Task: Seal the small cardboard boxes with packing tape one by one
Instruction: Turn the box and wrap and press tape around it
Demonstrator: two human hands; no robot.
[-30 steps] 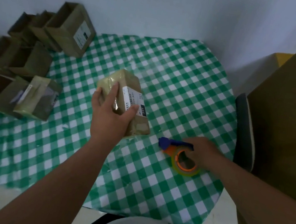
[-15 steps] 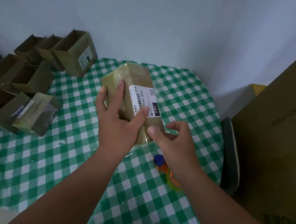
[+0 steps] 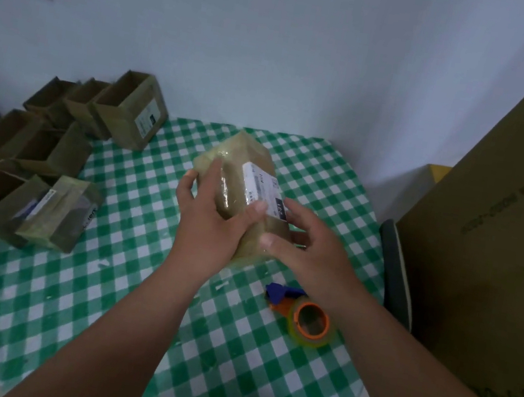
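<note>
The open boxes [image 3: 57, 147] piled well left of the left hand [image 3: 213, 221] look empty where their insides show. The tape roll [image 3: 308, 322] lies on the table [image 3: 101, 310] just under the right wrist, a big carton [image 3: 503, 234] further right. Both hands grip the taped box [image 3: 241, 188], right hand [image 3: 307, 249] at its near end, long axis slanting away and leftward, label [image 3: 263, 191] up.

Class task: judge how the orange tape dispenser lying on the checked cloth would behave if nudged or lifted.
The tape dispenser lies flat on its side, so it probably slides rather than rolls. It looks small and plastic, so likely light. Its blue end probably gives a firm grip.
</note>
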